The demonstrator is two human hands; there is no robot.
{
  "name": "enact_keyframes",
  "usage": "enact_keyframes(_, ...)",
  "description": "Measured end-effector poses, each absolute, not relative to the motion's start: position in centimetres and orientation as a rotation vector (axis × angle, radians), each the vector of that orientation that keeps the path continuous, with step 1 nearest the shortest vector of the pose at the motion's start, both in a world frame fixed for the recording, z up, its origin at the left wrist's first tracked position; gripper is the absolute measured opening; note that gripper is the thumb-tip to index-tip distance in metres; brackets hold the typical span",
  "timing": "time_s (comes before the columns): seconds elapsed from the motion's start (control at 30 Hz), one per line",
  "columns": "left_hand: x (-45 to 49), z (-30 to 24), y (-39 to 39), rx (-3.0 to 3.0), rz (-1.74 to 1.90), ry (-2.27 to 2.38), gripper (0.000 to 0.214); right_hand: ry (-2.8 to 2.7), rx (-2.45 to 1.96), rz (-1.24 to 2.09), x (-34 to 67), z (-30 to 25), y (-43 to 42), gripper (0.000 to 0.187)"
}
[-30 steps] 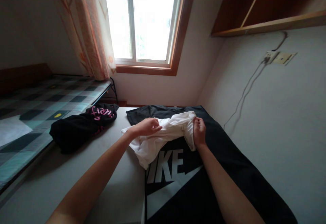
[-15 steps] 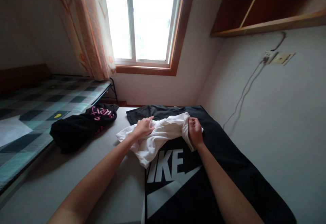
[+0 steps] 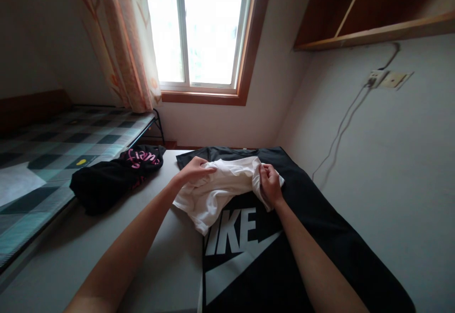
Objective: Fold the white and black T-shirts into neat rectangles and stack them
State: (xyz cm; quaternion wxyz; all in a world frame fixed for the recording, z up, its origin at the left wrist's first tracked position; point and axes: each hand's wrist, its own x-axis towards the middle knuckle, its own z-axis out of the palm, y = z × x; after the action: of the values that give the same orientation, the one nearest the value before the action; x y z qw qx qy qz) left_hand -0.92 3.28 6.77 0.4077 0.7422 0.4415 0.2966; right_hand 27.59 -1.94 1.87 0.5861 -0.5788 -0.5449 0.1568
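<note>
A crumpled white cloth garment [image 3: 227, 180], its exact kind unclear, stretches between my two hands. My left hand [image 3: 196, 170] pinches its upper left part between thumb and fingers. At the opposite end my right hand [image 3: 270, 184] is closed on a bunched edge. Beneath the garment, a black T-shirt [image 3: 305, 227] with large pale lettering and a swoosh lies spread out flat. The white cloth covers part of the shirt's upper chest, and its lower left corner hangs towards the shirt's left side.
A white tabletop [image 3: 159, 256] carries the clothes. On its left lies a bundled black garment [image 3: 103, 185] with pink lettering. Further left stands a bed with a checked mattress [image 3: 110, 128]. A wooden shelf [image 3: 377, 33] and a socket with a cord [image 3: 373, 79] are on the right wall.
My left hand has shifted slightly left and up, its fingers now pinching the white garment's upper edge. The garment's left end has been drawn inward. My right hand has barely moved.
</note>
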Motion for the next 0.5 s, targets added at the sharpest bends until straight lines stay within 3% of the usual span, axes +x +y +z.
enact_keyframes(0.2,-1.0,6.5,3.8,1.952,0.772,1.051,0.047,-1.385,-1.381,0.290,27.8,1.6,-1.8,0.041)
enact_keyframes(0.37,-1.4,5.9,5.2,1.935,1.119,1.277,0.037,-1.516,-1.541,-0.021,29.9,1.3,-1.6,0.037)
enact_keyframes(0.5,-2.1,6.1,5.7,1.809,1.291,1.399,0.029,-1.614,-1.746,0.025,31.7,0.9,-1.7,0.034)
